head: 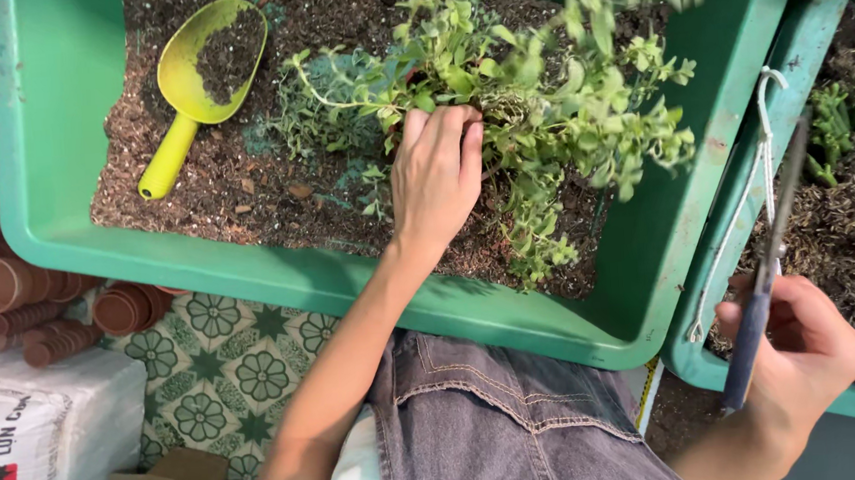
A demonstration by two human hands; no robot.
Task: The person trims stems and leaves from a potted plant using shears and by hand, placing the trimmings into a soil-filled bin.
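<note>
1. Plant (538, 92), a bushy green one with small leaves, is seen lying over the dark soil (243, 183) inside the big green tub (60, 145); its base is hidden under the left hand, and its upper sprigs are blurred and cut off by the top edge.
2. A second green tub (796, 54) is shown only in part at the right, cut off by the edge; the short green plants (845, 111) in it are hard to make out.
3. Terracotta pots (10, 289) are stacked on their sides at the left, partly cut off by the edge.
4. A yellow-green scoop (201, 80) is laid on the soil, well apart from the plant, with soil in its bowl.
5. The left hand (435, 174) is reached forward, palm down, with the fingers pressed together and curled onto the plant's stems; the fingertips are buried in leaves.
6. The right hand (807, 354) is held low at the right, fingers wrapped around the blue handle of a slim tool (765, 266); the tool's tip is too blurred to identify.
</note>
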